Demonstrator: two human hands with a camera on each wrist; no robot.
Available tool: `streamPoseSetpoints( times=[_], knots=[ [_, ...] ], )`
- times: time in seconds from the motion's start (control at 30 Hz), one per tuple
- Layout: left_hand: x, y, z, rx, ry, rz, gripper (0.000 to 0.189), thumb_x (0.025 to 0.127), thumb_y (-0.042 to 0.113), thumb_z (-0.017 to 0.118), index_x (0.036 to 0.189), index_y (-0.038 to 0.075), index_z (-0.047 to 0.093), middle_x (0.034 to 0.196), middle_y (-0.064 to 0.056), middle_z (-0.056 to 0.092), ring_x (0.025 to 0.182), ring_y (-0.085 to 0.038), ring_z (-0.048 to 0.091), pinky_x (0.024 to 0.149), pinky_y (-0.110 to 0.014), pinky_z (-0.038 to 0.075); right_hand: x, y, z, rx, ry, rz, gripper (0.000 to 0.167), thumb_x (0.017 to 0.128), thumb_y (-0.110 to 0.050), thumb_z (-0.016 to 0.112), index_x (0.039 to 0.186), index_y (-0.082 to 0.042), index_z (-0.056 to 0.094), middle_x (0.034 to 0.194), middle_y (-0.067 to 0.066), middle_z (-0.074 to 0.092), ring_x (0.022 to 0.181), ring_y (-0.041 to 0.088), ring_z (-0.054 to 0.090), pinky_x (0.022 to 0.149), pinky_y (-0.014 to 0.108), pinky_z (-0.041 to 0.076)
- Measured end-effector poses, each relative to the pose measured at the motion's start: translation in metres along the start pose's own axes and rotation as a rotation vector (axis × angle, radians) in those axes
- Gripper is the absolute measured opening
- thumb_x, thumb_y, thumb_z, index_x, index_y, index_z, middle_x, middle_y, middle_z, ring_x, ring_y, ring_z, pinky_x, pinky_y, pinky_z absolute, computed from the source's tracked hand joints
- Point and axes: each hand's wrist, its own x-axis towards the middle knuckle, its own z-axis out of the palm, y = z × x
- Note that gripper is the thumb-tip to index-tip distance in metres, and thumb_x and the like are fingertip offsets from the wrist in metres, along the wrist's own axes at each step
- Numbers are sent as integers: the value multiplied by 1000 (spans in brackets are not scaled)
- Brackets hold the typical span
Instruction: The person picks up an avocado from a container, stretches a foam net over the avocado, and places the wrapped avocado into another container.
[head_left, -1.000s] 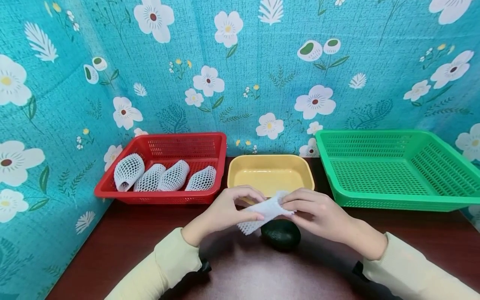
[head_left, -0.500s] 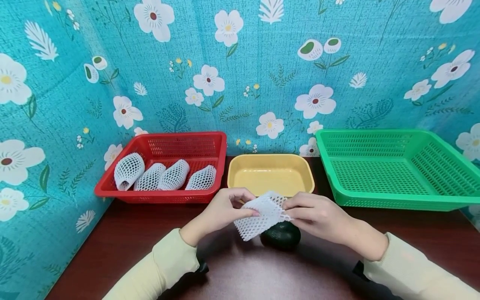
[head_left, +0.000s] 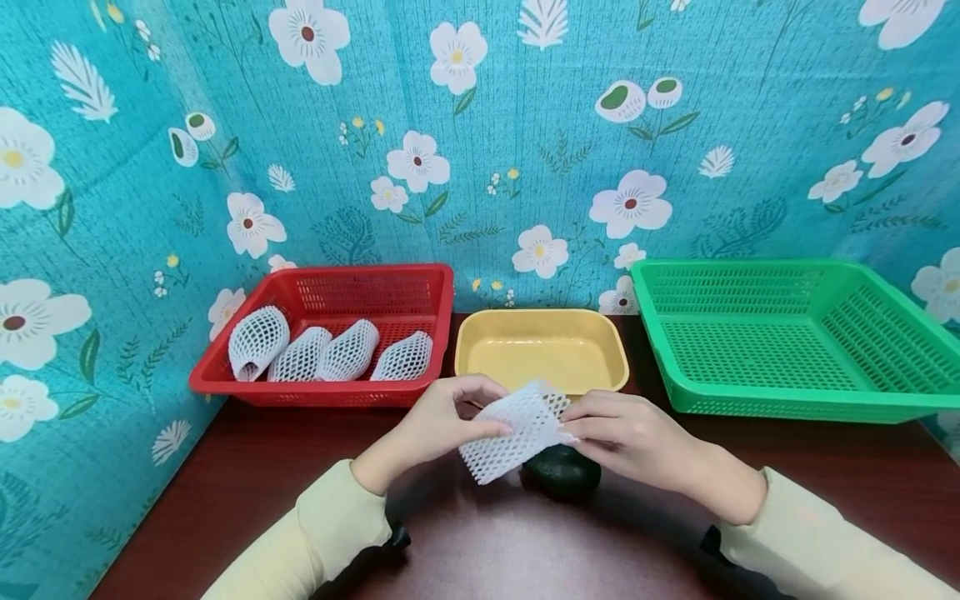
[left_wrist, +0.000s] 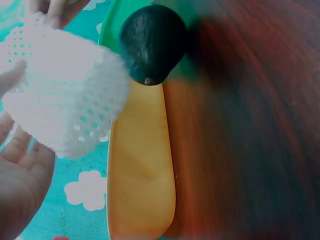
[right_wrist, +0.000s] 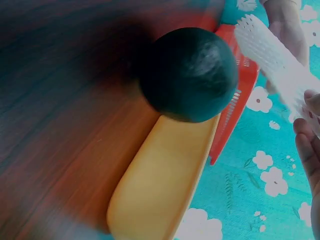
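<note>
A white foam fruit net [head_left: 512, 433] is stretched between both hands at the middle of the head view. My left hand [head_left: 444, 425] pinches its left side, thumb in front and fingers behind. At its right end, the fingertips of my right hand [head_left: 637, 437] pinch the mesh edge. Below the net, partly covered by it, a dark green avocado [head_left: 562, 475] lies on the table. Both wrist views show the avocado [left_wrist: 152, 45] whole, with its stem end facing the left wrist camera. In the right wrist view the net [right_wrist: 280, 65] appears nearly edge-on.
A red basket [head_left: 322, 390] at the back left holds several net-wrapped fruits [head_left: 348, 350]. Behind the hands stands a yellow tray [head_left: 540, 321]. The green basket [head_left: 810, 400] is at the back right. A floral blue curtain [head_left: 480, 150] hangs behind the dark red table [head_left: 510, 550].
The net has been spread wider and flatter, and it has shifted slightly left and down with my left hand. My right hand has lowered a little. The avocado has stayed in place.
</note>
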Motion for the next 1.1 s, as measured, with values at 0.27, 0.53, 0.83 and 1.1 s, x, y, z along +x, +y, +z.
streamPoseSetpoints(
  times=[0.27,0.53,0.83,1.1],
  knots=[
    [-2,3,12,173,-151,-2,97,77,16,92,155,30,37,140,9,56,119,-8,55,100,-30,50,17,-3,6,-37,64,43,35,107,-27,54,92,-4,76,96,6,71,82,21,68,76,27,58],
    [-7,1,-1,240,-121,-26,83,82,5,82,152,23,42,141,7,56,121,-11,55,100,-32,51,21,-6,0,20,130,89,29,104,-29,63,109,-2,75,105,8,71,90,22,70,85,22,56],
    [-29,-18,-23,265,-91,-60,79,81,11,86,148,24,47,137,10,57,119,-12,56,100,-39,51,-7,-10,-10,100,-74,334,40,98,-35,71,129,-9,68,119,2,68,103,15,64,86,18,52],
    [-36,-30,-36,287,-68,-60,79,79,8,87,147,23,49,137,7,58,118,-15,56,100,-41,51,-32,-12,2,143,-342,592,67,87,-34,84,145,-17,54,140,-3,57,127,17,55,99,39,53]
  ],
)
